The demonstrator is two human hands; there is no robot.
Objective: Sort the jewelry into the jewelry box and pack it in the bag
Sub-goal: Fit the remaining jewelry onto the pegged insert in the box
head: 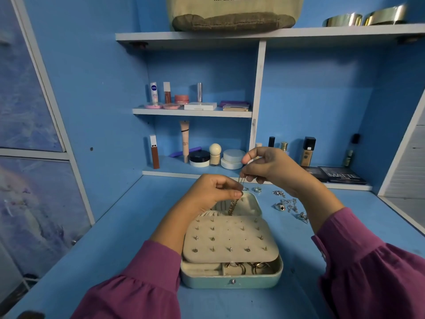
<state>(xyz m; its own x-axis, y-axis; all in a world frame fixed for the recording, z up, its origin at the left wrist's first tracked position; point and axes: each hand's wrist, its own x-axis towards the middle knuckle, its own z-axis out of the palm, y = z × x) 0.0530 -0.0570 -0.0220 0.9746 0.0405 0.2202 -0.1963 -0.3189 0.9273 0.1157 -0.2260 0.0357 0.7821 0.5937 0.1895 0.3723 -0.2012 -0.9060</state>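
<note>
Right, I've got my left hand (212,192) and my right hand (269,168) both pinching the gold chain necklace (233,207) in their fingers, holding it above the far compartment of the open mint-green jewelry box (232,280) on the blue worktop (115,226), its lower end already dipping inside. To do this well I'd lower it slowly so the links coil into that one compartment and stay off the beige stud panel (230,240). I count one box, one chain in hand, roughly five or six silver pieces (288,204) loose to the right, and one canvas bag (232,13) up on the top shelf.
</note>
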